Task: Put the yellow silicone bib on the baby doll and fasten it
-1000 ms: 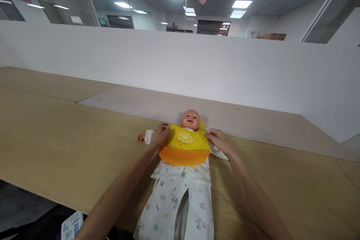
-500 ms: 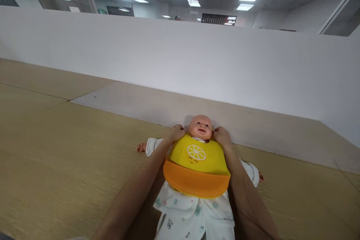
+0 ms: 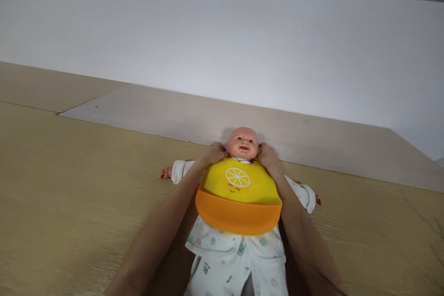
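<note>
A baby doll (image 3: 243, 142) lies on its back, arms spread, in white patterned clothes (image 3: 215, 240). Over its chest lies a yellow bib (image 3: 253, 180) with a white citrus slice and an orange catch pocket (image 3: 239, 212). My left hand (image 3: 217, 152) is closed on the bib's upper edge at the left of the doll's neck. On the other side my right hand (image 3: 268, 154) pinches the bib's neck strap close to the doll's cheek. My fingertips are partly hidden beside the head, and the strap ends behind the neck are out of sight.
The doll rests on a tan, wood-like surface (image 3: 86, 185). Behind its head runs a pale grey strip (image 3: 166, 106), then a white low wall (image 3: 215, 41) with glass panes above it.
The view has tipped down, so less of the ceiling shows. Both hands have stayed at the doll's neck and drawn slightly closer in; the bib lies nearly the same.
</note>
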`<state>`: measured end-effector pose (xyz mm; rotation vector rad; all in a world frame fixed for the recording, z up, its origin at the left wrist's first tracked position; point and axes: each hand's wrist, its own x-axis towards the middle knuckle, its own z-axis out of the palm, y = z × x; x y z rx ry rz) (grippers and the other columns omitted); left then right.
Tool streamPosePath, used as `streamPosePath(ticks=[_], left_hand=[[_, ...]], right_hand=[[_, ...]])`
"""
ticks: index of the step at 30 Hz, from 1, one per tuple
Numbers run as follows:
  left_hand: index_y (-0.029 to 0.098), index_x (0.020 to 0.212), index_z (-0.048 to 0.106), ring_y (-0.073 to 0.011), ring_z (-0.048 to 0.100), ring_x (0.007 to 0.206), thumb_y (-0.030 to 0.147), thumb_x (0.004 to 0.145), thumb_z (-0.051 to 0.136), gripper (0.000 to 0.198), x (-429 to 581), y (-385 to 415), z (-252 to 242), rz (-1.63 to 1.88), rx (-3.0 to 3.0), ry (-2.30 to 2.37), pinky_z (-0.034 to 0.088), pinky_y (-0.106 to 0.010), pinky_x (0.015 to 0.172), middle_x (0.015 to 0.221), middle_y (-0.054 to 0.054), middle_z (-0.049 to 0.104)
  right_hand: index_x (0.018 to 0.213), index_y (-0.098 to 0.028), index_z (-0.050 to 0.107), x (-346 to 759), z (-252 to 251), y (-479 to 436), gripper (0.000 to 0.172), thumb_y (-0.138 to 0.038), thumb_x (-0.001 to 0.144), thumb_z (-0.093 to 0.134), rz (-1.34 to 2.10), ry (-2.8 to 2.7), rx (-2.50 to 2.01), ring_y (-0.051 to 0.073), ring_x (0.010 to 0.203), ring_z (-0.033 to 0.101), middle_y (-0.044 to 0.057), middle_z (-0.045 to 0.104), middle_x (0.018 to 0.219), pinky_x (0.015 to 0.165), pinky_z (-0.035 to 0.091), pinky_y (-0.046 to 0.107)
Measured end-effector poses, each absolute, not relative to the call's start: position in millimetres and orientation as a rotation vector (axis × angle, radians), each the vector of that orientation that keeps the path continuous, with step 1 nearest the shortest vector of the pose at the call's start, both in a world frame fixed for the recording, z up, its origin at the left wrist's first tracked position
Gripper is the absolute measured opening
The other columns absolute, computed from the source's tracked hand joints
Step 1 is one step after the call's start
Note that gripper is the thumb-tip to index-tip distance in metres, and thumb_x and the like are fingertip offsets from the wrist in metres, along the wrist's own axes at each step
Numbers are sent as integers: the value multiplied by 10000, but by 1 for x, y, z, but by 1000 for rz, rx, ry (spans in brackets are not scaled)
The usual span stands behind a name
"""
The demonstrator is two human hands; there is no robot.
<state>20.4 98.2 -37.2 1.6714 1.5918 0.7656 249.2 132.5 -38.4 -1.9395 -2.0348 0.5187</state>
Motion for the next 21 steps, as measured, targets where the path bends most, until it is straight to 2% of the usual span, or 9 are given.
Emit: streamPosePath(ticks=[3,8,12,17,21], left_hand=[[140,753,619,-134,555,618,154,543,564,218,20,96,-36,908,1609,1507,402,-209,525,690,-14,633],[145,866,614,-131,554,616,166,573,535,304,15,93,-37,1077,1404,1614,395,-214,517,716,-20,621],[143,879,611,-143,563,662,195,593,541,300,16,93,-40,1199,1361,1713,409,-228,551,760,-38,631],[142,776,622,-139,553,630,229,587,536,224,22,93,-42,1133,1359,1599,404,-232,556,720,-31,636],[148,625,603,-122,497,528,243,615,494,146,25,92,-42,976,1415,1502,362,-225,491,576,2,581]], right_hand=[[974,-160,562,249,-42,134,392,-401,670,619,594,-1939,-1874,169,737,591,88,652,865,581,372,223],[1037,-128,562,251,-43,131,357,-267,710,529,671,-1770,-1764,121,626,538,52,641,779,539,335,207],[912,-100,615,252,-41,128,302,-289,724,472,686,-1686,-1740,132,646,535,61,640,757,558,351,212],[876,-110,638,250,-43,129,282,-281,740,459,659,-1753,-1742,135,685,547,59,649,746,583,363,204],[854,-123,645,248,-45,130,258,-282,745,473,585,-1826,-1765,137,681,551,74,659,799,572,345,206]])
